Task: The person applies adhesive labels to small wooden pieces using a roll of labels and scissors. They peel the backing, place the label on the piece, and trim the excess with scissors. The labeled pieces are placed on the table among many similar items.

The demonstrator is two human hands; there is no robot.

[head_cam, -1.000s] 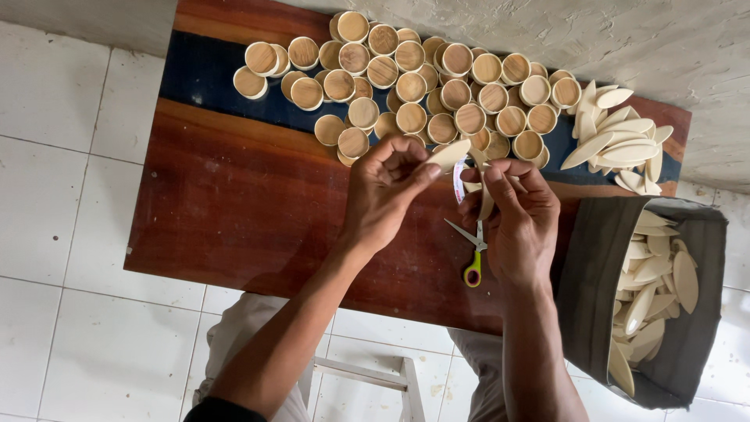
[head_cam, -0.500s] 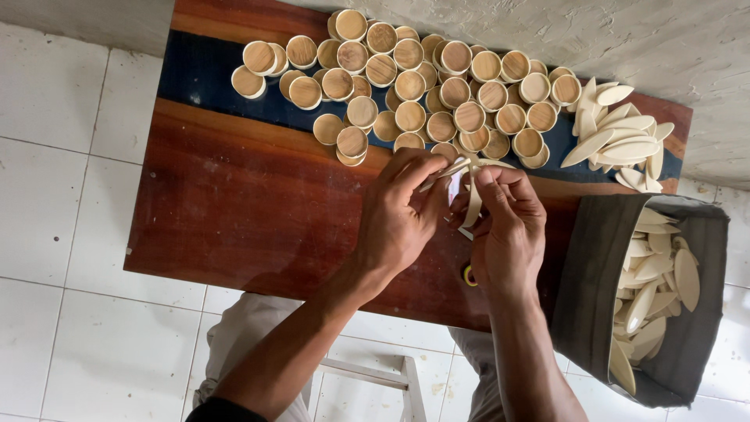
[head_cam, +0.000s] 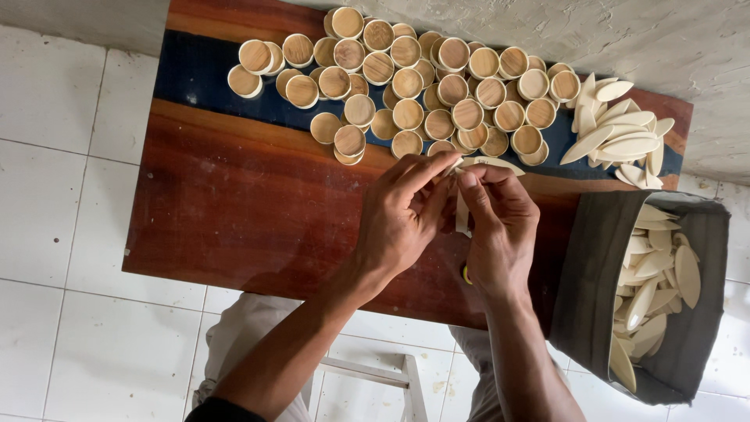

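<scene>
Over the middle of the wooden board [head_cam: 234, 203], my left hand [head_cam: 402, 223] and right hand [head_cam: 500, 234] pinch a pale leaf strip [head_cam: 462, 212] between closed fingertips, curling it, I judge, into a ring. At twelve o'clock lie the finished round cups [head_cam: 406, 78]; the next move calls for steady, even bending.

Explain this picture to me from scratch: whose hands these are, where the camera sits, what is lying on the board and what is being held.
The camera is worn on a person's head and looks straight down, so the two arms reaching up from the bottom edge are that person's own. The left hand and right hand meet over a reddish-brown wooden board with a dark blue stripe, set above a white tiled floor. Together the fingers pinch a thin pale strip, bent between them. On the board lie many small round wooden cups and a heap of pale leaf-shaped slips. At the right stands an open grey bag holding more such slips. A bit of yellow shows under the right hand; I cannot tell what it is.
</scene>
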